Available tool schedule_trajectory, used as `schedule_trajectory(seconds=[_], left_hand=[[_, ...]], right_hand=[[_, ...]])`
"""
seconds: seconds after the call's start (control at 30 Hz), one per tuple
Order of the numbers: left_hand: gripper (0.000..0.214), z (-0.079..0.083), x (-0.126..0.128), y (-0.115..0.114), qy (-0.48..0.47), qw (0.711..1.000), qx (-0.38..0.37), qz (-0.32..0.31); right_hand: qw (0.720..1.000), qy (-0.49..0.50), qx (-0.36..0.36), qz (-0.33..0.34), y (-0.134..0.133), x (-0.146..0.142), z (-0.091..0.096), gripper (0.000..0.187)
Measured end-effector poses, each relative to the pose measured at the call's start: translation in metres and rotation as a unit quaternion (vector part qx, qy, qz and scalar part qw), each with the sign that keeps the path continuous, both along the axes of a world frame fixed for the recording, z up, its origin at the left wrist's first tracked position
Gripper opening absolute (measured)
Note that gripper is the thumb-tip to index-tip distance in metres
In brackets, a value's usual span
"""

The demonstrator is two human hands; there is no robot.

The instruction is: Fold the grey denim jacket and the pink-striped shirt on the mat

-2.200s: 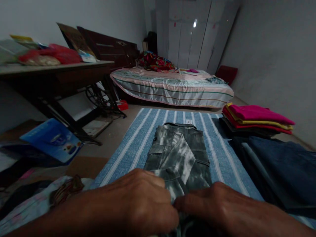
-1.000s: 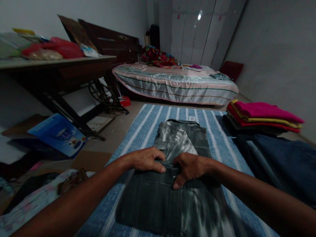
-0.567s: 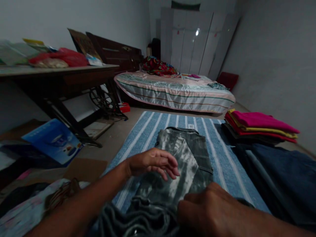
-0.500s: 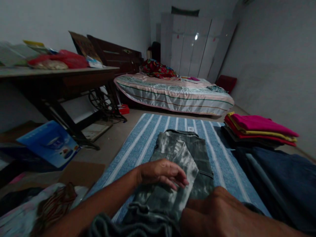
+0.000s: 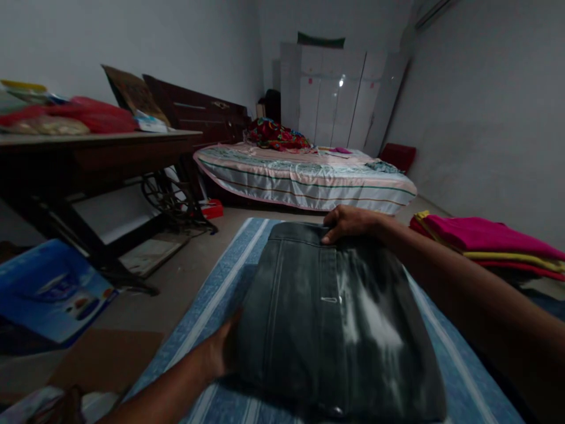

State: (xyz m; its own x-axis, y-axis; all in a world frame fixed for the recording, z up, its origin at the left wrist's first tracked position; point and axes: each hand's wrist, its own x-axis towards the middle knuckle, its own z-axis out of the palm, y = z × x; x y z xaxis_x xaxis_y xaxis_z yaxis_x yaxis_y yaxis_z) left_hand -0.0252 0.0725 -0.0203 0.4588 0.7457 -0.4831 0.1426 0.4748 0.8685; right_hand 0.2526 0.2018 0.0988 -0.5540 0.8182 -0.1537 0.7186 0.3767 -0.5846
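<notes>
Grey-green folded trousers (image 5: 326,318) lie on the blue striped mat (image 5: 212,300), long axis running straight away from the person toward the bed (image 5: 304,176). The right hand (image 5: 348,222) reaches to the far edge, fingers curled together over the hem and pinching it. The left hand (image 5: 220,353) is at the near-left side, its fingers tucked under the cloth, so their spread cannot be told. A blue box (image 5: 48,294) sits left; its print is too blurred to read.

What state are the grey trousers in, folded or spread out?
Folded: the grey trousers lie as a compact rectangle on the striped mat, right hand gripping the far edge, left hand tucked under its side.
</notes>
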Motion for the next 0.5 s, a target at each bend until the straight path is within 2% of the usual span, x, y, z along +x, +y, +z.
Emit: schedule_trajectory(seconds=[0.1, 0.17, 0.23, 0.3, 0.37, 0.5], left_hand=[[0.069, -0.001, 0.003, -0.001, -0.111, 0.988, -0.084, 0.064], [0.066, -0.001, 0.005, -0.005, -0.147, 0.980, -0.101, 0.086], [0.057, 0.000, 0.005, -0.010, -0.146, 0.980, -0.100, 0.095], [0.052, 0.001, 0.005, -0.015, -0.119, 0.982, -0.101, 0.109], [0.051, 0.001, 0.006, -0.019, -0.073, 0.982, -0.106, 0.140], [0.062, -0.004, 0.008, -0.022, 0.043, 0.970, -0.091, 0.221]], right_hand=[[0.997, -0.016, -0.059, -0.049, 0.030, 0.001, -0.055, 0.035], [0.995, -0.011, -0.076, -0.062, 0.037, 0.002, -0.087, 0.035], [0.994, 0.002, -0.084, -0.070, 0.040, 0.006, -0.107, 0.037], [0.994, 0.012, -0.086, -0.068, 0.044, 0.011, -0.113, 0.039], [0.995, 0.016, -0.078, -0.062, 0.050, 0.015, -0.108, 0.039], [0.997, 0.016, -0.056, -0.058, 0.059, 0.015, -0.103, 0.037]])
